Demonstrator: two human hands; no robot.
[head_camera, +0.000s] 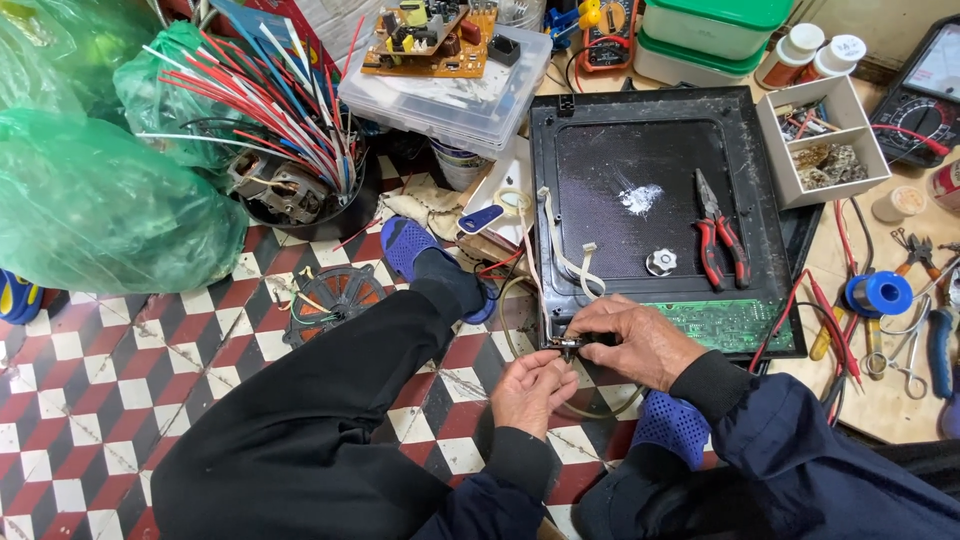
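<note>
1. Head view shows a small dark metal part (570, 346) at the near left corner of a black appliance panel (650, 130), pinched between both hands over the edge of the wooden workbench (880, 400).
2. Left hand (530, 390) comes up from below, its fingers curled closed with the fingertips gripping the part.
3. Right hand (640, 340) lies across the panel's near edge, thumb and forefinger closed on the same part from the other side.
4. A green circuit board (725, 322) sits along the panel's near edge, just beside the right hand.
5. White ribbon leads (565, 255) run from the panel's left rim down toward the hands.
6. On the panel lie red-handled pliers (720, 240), a small silver knob (660, 262) and a smear of white paste (640, 197).
7. To the right, on the bench, are a blue tape spool (885, 293), red wires (830, 320) and a partitioned white box (820, 140).
8. Below the hands, the person's dark trousers and blue slippers (410, 245) rest on a red, white and black checked floor (90, 400); a copper coil disc (335, 297) lies there, near green plastic bags (90, 200).
</note>
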